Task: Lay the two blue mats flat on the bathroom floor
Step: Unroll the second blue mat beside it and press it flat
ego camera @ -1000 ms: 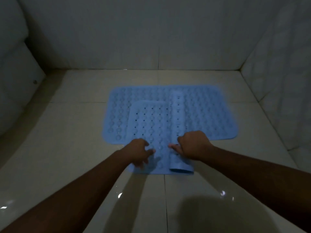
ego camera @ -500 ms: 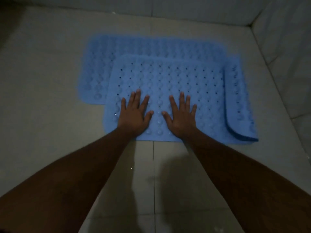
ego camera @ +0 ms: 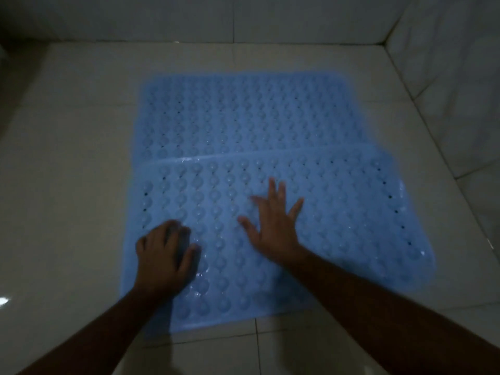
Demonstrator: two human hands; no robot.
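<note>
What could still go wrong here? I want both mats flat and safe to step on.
1. The near mat overlaps the far mat along its back edge, so that strip may not lie flat on the floor and could trip someone.
2. The tiles look glossy, perhaps wet; the mats may slide as the left hand and right hand press.

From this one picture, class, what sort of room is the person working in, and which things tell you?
Probably a bathroom or shower corner: pale glossy floor tiles, tiled walls meeting close around, and two blue bubble-textured, perforated non-slip mats.
</note>
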